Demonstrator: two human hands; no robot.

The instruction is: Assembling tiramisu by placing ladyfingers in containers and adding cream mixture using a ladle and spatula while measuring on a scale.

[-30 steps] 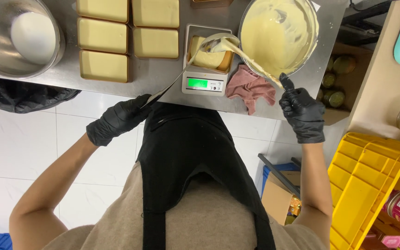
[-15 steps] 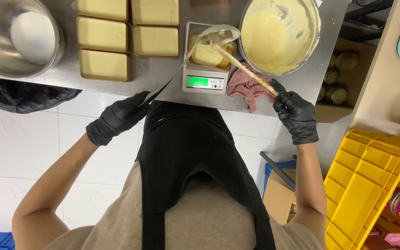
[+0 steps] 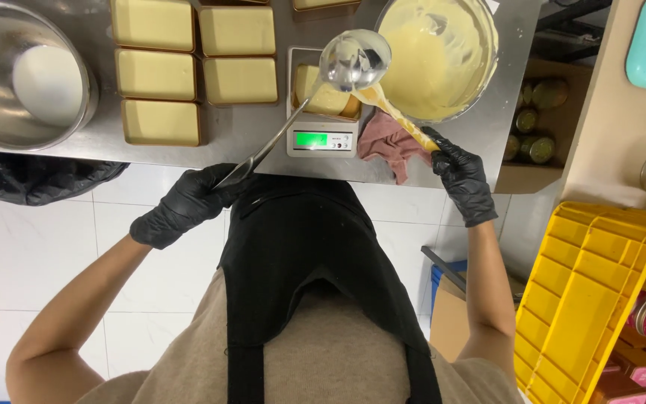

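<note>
Raised since a moment ago: ladle (image 3: pixel 353 60), bowl now hovering over the filled tin (image 3: pixel 327 95) on the scale (image 3: pixel 323 138), long handle slanting down-left into the gloved left hand (image 3: pixel 188 202), fist closed. Right hand (image 3: pixel 459 170) gripping spatula (image 3: pixel 398 116), blade touching ladle. Batter bowl (image 3: pixel 439 56) just beside; pink cloth (image 3: pixel 386 142) at counter edge.

Counter was packed tbh: filled pans (image 3: pixel 194 69) upper left, scale (image 3: pixel 323 136) centre, batter bowl (image 3: pixel 438 56) upper right. Only open strip ran along front edge, lower left of scale.
</note>
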